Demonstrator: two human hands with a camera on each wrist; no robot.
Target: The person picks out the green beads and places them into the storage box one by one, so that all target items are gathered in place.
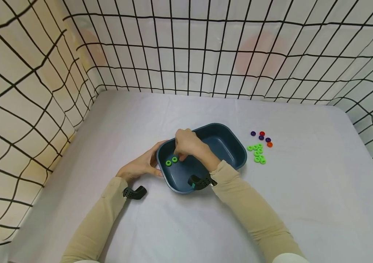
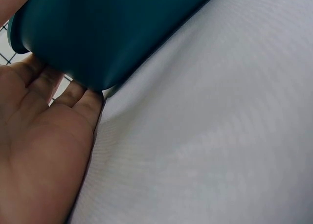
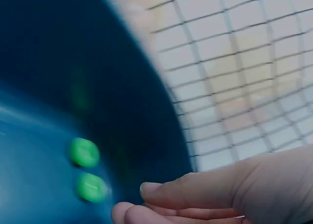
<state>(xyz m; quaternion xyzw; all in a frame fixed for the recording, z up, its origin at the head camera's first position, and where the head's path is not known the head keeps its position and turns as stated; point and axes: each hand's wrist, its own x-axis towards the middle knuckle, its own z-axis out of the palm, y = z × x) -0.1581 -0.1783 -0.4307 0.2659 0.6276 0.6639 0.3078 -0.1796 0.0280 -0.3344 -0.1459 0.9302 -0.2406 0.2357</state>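
A dark blue plastic tub (image 1: 219,140) stands slanted on the white cloth. My left hand (image 1: 143,164) grips its left end, with the thumb at the near side and the fingers round the far corner. In the left wrist view, those fingers (image 2: 85,99) bear against the tub's outer wall. Inside the tub lie two green rings (image 1: 168,163), side by side near the left end. Reaching down over them is my right hand (image 1: 187,143), its fingertips just right of the rings. From the right wrist, the thumb and fingers (image 3: 186,192) show no ring between them.
Right of the tub lies a cluster of several green rings (image 1: 257,153). Just beyond it are purple rings (image 1: 253,133), a red ring (image 1: 262,133) and an orange ring (image 1: 270,144). Black netting (image 1: 189,47) encloses the table's back and sides.
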